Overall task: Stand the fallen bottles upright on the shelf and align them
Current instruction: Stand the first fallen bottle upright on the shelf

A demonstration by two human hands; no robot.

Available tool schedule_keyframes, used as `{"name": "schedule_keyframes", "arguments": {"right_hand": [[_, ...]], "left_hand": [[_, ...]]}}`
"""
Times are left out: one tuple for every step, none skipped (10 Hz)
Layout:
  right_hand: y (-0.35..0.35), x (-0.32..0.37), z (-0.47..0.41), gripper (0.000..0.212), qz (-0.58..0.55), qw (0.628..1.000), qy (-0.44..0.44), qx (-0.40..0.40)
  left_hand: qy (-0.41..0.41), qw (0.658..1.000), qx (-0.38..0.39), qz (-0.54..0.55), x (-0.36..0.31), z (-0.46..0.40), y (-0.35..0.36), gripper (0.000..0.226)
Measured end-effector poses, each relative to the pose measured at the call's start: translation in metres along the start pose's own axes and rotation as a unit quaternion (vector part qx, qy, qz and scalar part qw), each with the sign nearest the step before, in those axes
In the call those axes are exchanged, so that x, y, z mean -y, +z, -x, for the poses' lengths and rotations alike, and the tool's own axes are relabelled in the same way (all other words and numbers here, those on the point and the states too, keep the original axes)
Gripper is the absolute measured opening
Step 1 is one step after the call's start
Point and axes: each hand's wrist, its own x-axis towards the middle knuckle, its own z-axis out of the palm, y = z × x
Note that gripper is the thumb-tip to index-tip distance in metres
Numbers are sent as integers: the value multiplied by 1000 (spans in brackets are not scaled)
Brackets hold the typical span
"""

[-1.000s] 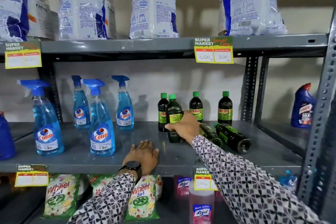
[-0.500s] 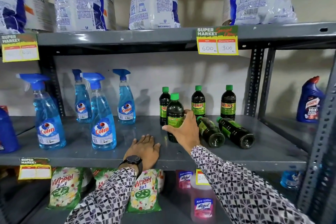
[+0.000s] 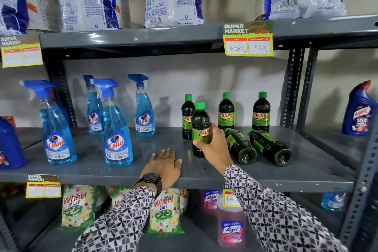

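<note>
The front bottle [image 3: 200, 127], dark with a green cap and a green "SUNNY" label, stands upright on the grey metal shelf [image 3: 131, 172], near its middle. The right hand [image 3: 212, 145] is wrapped around the lower body of this bottle, the fingers closed on it. Just right of this bottle, two fallen bottles [image 3: 239, 145] [image 3: 270, 146] lie on their sides, their bases pointing to the shelf front and their caps to the back. Behind it, three more bottles of the same kind stand along the white back wall [image 3: 184, 75]. The left hand [image 3: 165, 163] lies flat on the shelf, left of the front bottle and closer to the edge, fingers spread, holding nothing. Further left of the bottle stand blue Colin spray bottles [image 3: 117, 129]. Above it, a yellow price tag [image 3: 248, 39] hangs on the upper shelf edge.
</note>
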Motion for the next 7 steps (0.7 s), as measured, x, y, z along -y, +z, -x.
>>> {"name": "schedule_keyframes", "arguments": {"right_hand": [[-1, -1, -1, 76, -22, 1000, -10, 14], [2, -3, -1, 84, -3, 1000, -14, 12], [5, -4, -1, 98, 20, 1000, -13, 5], [6, -6, -2, 105, 30, 999, -9, 14], [7, -8, -2, 103, 38, 999, -11, 26], [9, -8, -3, 105, 51, 999, -7, 16], [6, -4, -4, 101, 20, 999, 8, 31]], "left_hand": [[-1, 1000, 0, 1, 0, 0, 0, 65], [-1, 1000, 2, -1, 0, -1, 0, 64], [-3, 1000, 3, -3, 0, -1, 0, 64], [-3, 1000, 1, -3, 0, -2, 1, 64], [-2, 1000, 2, -2, 1, -3, 2, 65], [-3, 1000, 0, -3, 0, -2, 2, 64], [-4, 1000, 0, -1, 1, -2, 1, 64]]}}
